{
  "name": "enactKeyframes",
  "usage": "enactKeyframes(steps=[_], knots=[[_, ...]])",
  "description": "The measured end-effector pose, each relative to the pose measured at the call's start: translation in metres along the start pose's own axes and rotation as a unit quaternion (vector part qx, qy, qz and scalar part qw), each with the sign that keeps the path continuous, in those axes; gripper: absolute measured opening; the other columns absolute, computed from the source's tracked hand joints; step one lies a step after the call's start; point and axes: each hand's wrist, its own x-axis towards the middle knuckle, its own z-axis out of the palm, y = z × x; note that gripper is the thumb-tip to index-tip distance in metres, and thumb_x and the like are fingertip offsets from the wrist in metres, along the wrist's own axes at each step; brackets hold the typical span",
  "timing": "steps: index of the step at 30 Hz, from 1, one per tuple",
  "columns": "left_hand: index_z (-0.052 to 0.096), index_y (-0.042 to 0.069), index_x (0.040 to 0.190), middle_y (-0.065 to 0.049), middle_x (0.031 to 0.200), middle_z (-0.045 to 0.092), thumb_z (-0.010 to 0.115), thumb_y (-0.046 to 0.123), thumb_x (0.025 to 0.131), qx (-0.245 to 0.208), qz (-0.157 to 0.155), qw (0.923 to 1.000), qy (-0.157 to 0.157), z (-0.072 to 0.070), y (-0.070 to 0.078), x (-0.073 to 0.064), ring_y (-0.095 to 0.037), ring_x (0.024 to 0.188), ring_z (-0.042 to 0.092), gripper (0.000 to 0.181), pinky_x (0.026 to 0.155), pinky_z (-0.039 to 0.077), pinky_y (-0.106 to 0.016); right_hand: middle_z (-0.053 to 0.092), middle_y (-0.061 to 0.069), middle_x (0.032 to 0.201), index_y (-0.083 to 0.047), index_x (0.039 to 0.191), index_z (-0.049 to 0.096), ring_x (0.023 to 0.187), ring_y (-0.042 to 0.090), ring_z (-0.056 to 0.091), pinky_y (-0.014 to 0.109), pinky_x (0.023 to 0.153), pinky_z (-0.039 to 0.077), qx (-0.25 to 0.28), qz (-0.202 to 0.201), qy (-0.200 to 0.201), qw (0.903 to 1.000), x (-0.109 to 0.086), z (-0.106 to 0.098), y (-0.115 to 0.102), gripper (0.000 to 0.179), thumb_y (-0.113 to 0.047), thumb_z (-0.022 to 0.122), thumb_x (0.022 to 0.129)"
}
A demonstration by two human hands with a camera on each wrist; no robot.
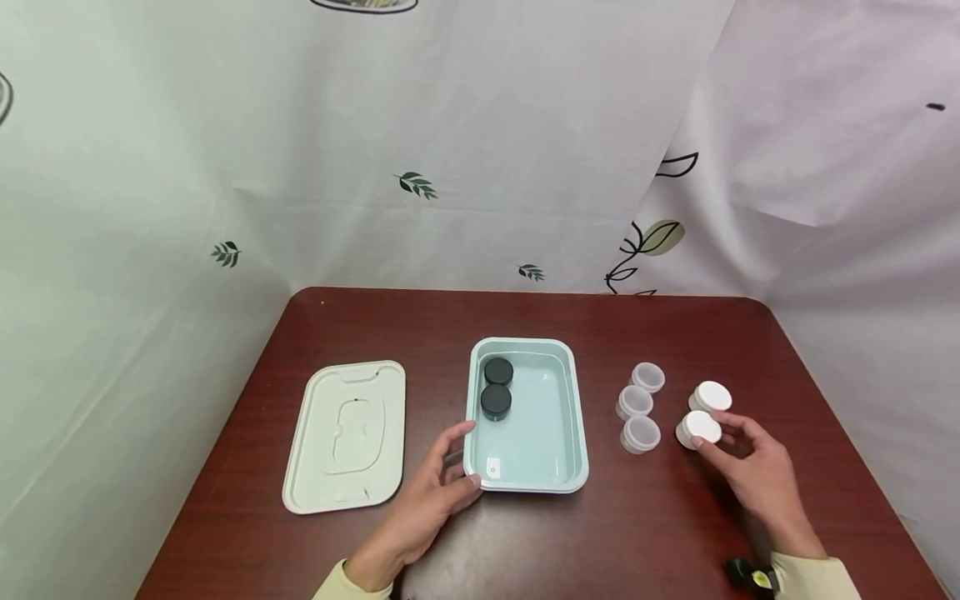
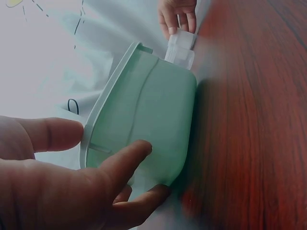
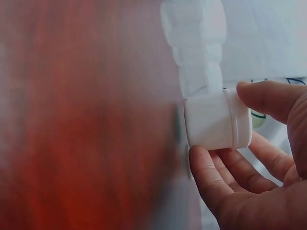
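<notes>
My right hand [image 1: 757,471] pinches a white lidded jar [image 1: 699,429] between thumb and fingers, at the right of the table. In the right wrist view, the fingers lie around the side of that jar [image 3: 211,122]. A second white jar [image 1: 710,396] stands just behind it. My left hand [image 1: 427,500] touches the near left side of a pale green tub [image 1: 581,450], its fingers extended against the rim and outer wall. Inside the tub, two black-lidded jars, a rear one [image 1: 498,372] and a front one [image 1: 496,401], stand along the left wall.
Several translucent jars stand in a row between tub and white jars, the nearest jar [image 1: 640,434] beside the tub's right side. A pale flat lid [image 1: 345,492] lies left of the tub. The dark red table [image 1: 525,542] meets a patterned cloth [image 1: 480,233] behind.
</notes>
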Motion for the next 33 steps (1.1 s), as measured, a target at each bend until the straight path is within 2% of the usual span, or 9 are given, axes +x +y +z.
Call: enactKeyframes(steps=[6, 13, 19, 27, 33], knots=[[0.026, 0.014, 0.164, -0.022, 0.165, 0.021, 0.059, -0.001, 0.100, 0.002, -0.002, 1.0000, 0.000, -0.001, 0.001, 0.001, -0.031, 0.136, 0.053, 0.074, 0.103, 0.052, -0.035, 0.057, -0.032, 0.102, -0.005, 0.138, 0.064, 0.089, -0.016, 0.057, 0.004, 0.072, 0.047, -0.001, 0.015, 0.009, 0.9999, 0.000, -0.015, -0.009, 0.060, -0.031, 0.087, 0.089], [0.025, 0.013, 0.164, -0.022, 0.165, 0.021, 0.059, -0.002, 0.099, -0.001, -0.003, 1.0000, -0.001, -0.001, 0.002, 0.002, -0.032, 0.136, 0.053, 0.075, 0.101, 0.052, -0.033, 0.057, -0.032, 0.107, -0.006, 0.139, 0.064, 0.093, -0.015, 0.058, 0.004, 0.074, 0.048, -0.002, -0.026, 0.001, 0.9997, 0.007, -0.027, -0.025, 0.060, -0.031, 0.086, 0.090], [0.025, 0.012, 0.164, -0.022, 0.165, 0.021, 0.058, -0.003, 0.099, -0.003, -0.005, 1.0000, -0.002, -0.001, 0.002, 0.002, -0.033, 0.137, 0.052, 0.074, 0.101, 0.053, -0.032, 0.060, -0.030, 0.109, -0.007, 0.138, 0.065, 0.094, -0.012, 0.060, 0.006, 0.074, 0.050, -0.003, -0.044, -0.008, 0.9990, 0.013, -0.030, -0.038, 0.059, -0.032, 0.086, 0.090], [0.025, 0.011, 0.164, -0.024, 0.164, 0.022, 0.057, -0.004, 0.099, -0.002, -0.003, 1.0000, -0.001, -0.001, 0.002, 0.002, -0.033, 0.135, 0.053, 0.074, 0.100, 0.053, -0.030, 0.064, -0.030, 0.105, -0.008, 0.135, 0.067, 0.086, -0.010, 0.064, 0.008, 0.071, 0.052, 0.002, -0.094, -0.017, 0.9954, 0.022, -0.030, -0.057, 0.054, -0.026, 0.087, 0.089], [0.025, 0.011, 0.164, -0.024, 0.164, 0.022, 0.056, -0.005, 0.099, -0.006, -0.001, 1.0000, -0.003, -0.001, 0.001, 0.002, -0.033, 0.135, 0.053, 0.074, 0.100, 0.053, -0.030, 0.065, -0.032, 0.105, -0.006, 0.135, 0.066, 0.085, -0.009, 0.067, 0.011, 0.069, 0.054, 0.018, -0.123, -0.041, 0.9914, 0.027, -0.026, -0.070, 0.051, -0.020, 0.086, 0.090]])
